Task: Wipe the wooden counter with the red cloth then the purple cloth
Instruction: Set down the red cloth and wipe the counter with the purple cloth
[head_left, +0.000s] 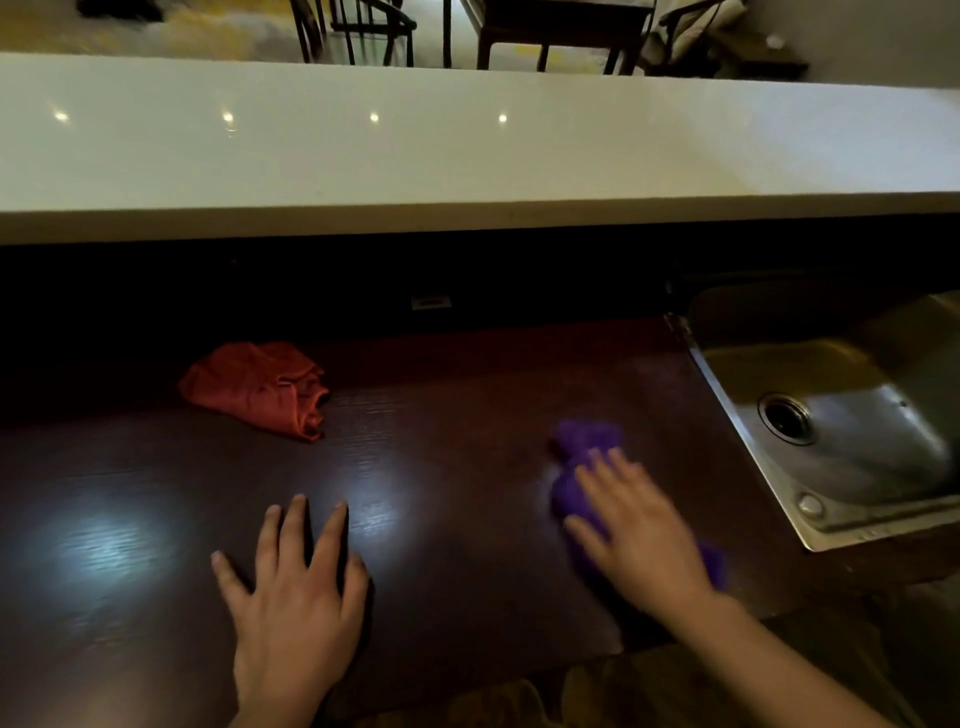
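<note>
The dark wooden counter (452, 467) stretches across the lower half of the head view. A crumpled red cloth (257, 387) lies alone at its back left. My right hand (636, 530) presses flat on the purple cloth (582, 447) near the counter's right end, and both look blurred by motion. Purple fabric shows beyond my fingertips and beside my wrist. My left hand (296, 587) rests flat on the wood with fingers spread, holding nothing, a little left of centre.
A steel sink (841, 415) with a drain is set into the counter at the right. A raised white bar top (415, 145) runs along the back, above a dark recess. Chairs and a table stand beyond it.
</note>
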